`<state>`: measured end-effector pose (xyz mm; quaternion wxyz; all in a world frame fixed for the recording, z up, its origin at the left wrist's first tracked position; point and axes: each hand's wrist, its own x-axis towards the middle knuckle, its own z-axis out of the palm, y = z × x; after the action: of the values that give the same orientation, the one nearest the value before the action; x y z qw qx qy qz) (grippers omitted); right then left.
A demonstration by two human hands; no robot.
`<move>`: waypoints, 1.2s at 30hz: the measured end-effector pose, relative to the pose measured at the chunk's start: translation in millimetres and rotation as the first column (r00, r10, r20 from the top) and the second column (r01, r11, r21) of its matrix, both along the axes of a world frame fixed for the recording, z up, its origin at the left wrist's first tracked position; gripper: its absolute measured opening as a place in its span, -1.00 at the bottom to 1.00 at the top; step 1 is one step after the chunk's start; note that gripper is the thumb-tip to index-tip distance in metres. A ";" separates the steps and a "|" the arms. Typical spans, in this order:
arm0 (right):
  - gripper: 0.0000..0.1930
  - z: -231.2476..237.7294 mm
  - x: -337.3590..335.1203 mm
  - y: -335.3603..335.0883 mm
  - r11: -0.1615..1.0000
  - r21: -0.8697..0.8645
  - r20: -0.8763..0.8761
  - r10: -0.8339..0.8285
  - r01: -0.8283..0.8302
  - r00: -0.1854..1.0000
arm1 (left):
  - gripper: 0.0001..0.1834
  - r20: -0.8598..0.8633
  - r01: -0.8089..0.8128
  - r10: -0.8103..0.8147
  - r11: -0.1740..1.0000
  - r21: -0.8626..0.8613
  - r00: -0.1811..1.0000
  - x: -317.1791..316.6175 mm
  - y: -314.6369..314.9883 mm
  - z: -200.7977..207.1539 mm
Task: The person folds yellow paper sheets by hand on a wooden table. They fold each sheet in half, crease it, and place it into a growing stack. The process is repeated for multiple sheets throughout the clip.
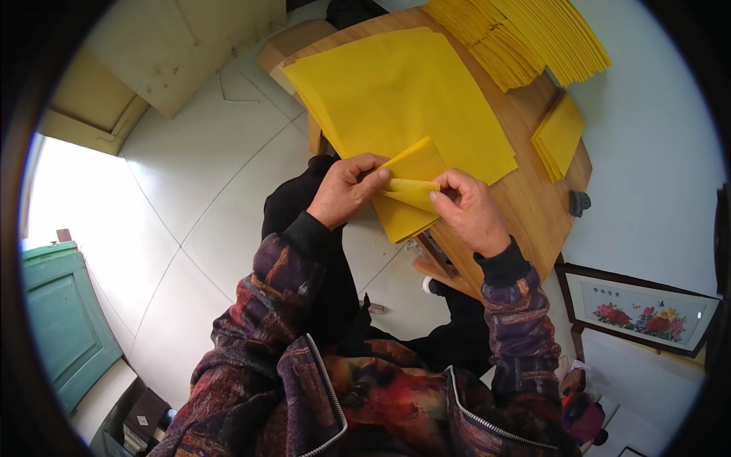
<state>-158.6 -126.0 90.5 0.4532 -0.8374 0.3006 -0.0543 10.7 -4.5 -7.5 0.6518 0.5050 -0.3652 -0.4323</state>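
Between my two hands is a folded yellow paper point(415, 211), held over the near edge of the table. My left hand point(349, 188) pinches its upper left side between thumb and fingers. My right hand point(470, 209) grips a raised fold at its right side, thumb against fingertips. The folded layers stand slightly apart in the middle. Just beyond my hands lies a flat stack of large yellow sheets point(403, 87) on the wooden table point(533, 194). The fingers behind the folded paper are partly hidden.
Bundles of folded yellow paper point(525, 38) stand at the table's far right, against the wall. A smaller yellow stack point(560, 137) lies near the right edge, with a dark grey object point(579, 202) nearby. A framed flower picture point(643, 312) is at right; a green door panel point(68, 316) at left.
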 end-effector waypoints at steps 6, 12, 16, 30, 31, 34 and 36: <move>-0.96 -2.3 0.1 0.0 1.000 0.024 0.029 -0.011 0.011 1.000 | -0.75 0.015 -0.003 0.003 1.000 -0.004 1.000 0.1 -0.5 -1.7; -0.95 7.6 5.1 -0.7 0.991 -0.134 0.039 0.031 -0.026 0.999 | -0.73 0.029 -0.006 0.006 1.000 -0.004 1.000 0.5 -0.2 -0.9; -0.94 13.9 16.2 -1.7 0.908 -0.413 0.067 0.109 -0.072 0.992 | -0.71 0.043 -0.017 0.017 1.000 -0.009 0.999 0.5 -0.9 -1.3; -0.91 11.6 21.8 10.0 0.629 -0.773 0.215 0.144 0.078 0.966 | -0.78 0.047 -0.016 0.015 1.000 0.015 0.999 -1.8 -3.5 -2.1; -0.89 10.9 11.2 18.2 0.669 -0.742 0.173 0.131 0.042 0.976 | -0.78 0.053 -0.014 0.012 0.999 0.038 0.999 -1.5 -2.9 -2.6; -0.84 -4.4 -11.1 45.5 0.666 -0.694 -0.048 0.336 -0.273 0.941 | -0.78 0.031 -0.030 0.030 1.000 0.000 0.999 -2.5 -2.8 -3.2; -0.84 -20.3 -15.5 54.5 0.603 -0.741 -0.110 0.326 -0.296 0.939 | -0.78 0.051 -0.034 0.033 0.999 0.017 0.998 -2.6 -2.6 -3.5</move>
<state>-174.1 -71.5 70.2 0.0769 -0.9867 0.0928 -0.1086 8.2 -7.1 -11.0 0.6450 0.5276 -0.3690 -0.4116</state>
